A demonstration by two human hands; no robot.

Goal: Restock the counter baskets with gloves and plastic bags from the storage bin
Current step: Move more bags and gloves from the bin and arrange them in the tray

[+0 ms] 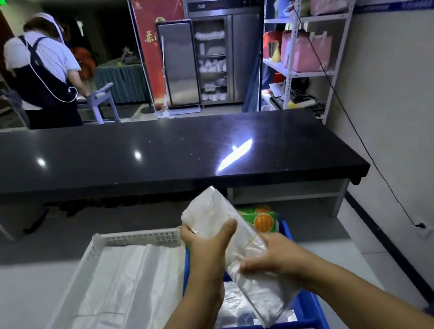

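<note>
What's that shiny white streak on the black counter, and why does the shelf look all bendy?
Head view: the streak is glare, probably a ceiling light mirrored in the glossy black counter, with two smaller spots to its left. Head view: the wide-angle lens tilts the white shelf rack near the edge.

Plastic throughout: a crinkled translucent packet (217, 214), a glossy blue bin (308, 308), a matt white perforated basket (137, 237) (lined with milky film (110, 283)). The black counter (154, 156) is polished smooth, mirror-bright.
</note>
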